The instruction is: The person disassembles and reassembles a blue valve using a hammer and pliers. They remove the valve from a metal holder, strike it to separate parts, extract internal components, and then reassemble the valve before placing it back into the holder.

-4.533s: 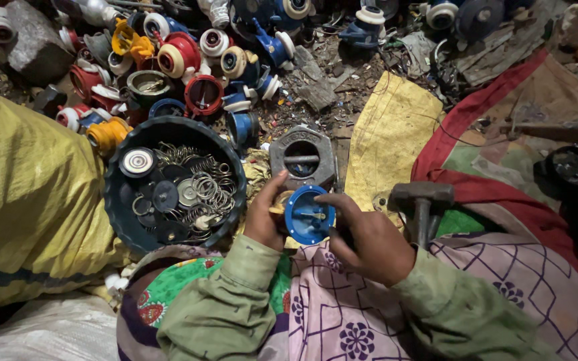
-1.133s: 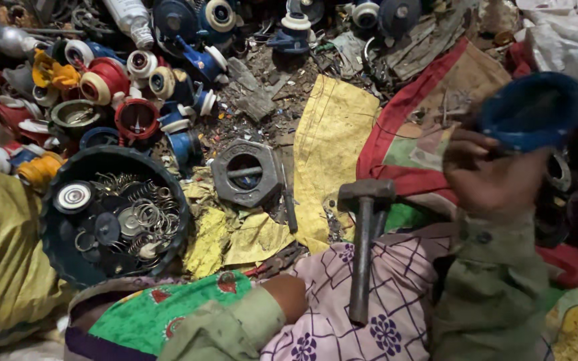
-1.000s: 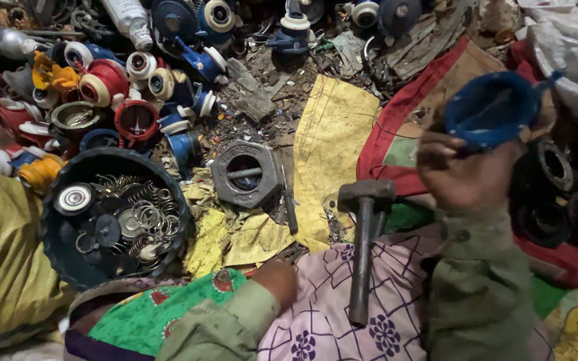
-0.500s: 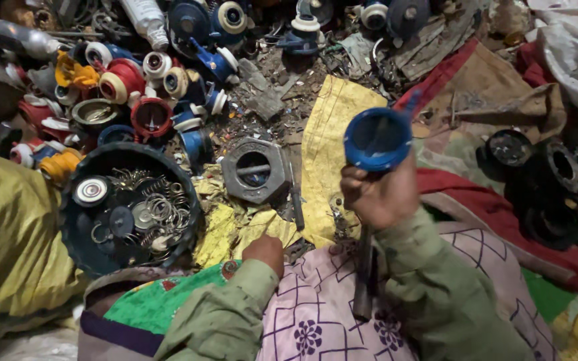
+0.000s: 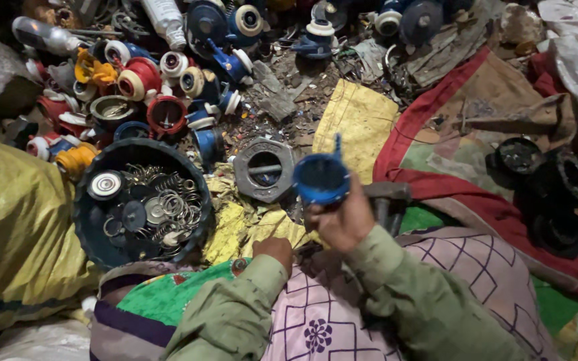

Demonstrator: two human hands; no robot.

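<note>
Gripped in the right hand (image 5: 342, 220) is a round blue plastic cap (image 5: 321, 179), open side up, held just beside the grey hexagonal nut (image 5: 263, 168). Resting on the lap, the left hand (image 5: 274, 251) is loosely closed — its contents cannot be told. A dark bowl (image 5: 88, 220) of metal springs and washers lies to the left — a hammer head (image 5: 388, 194) is partly hidden behind the right hand.

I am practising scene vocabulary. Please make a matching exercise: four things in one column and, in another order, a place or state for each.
Things:
1. blue cup
2. hexagonal nut
3. dark bowl
4. left hand

Places or states:
a. holds metal rings and springs
b. lying on the ground, left of the cup
c. held in the right hand
d. resting empty on the lap

Pairs: 1-c, 2-b, 3-a, 4-d
</note>
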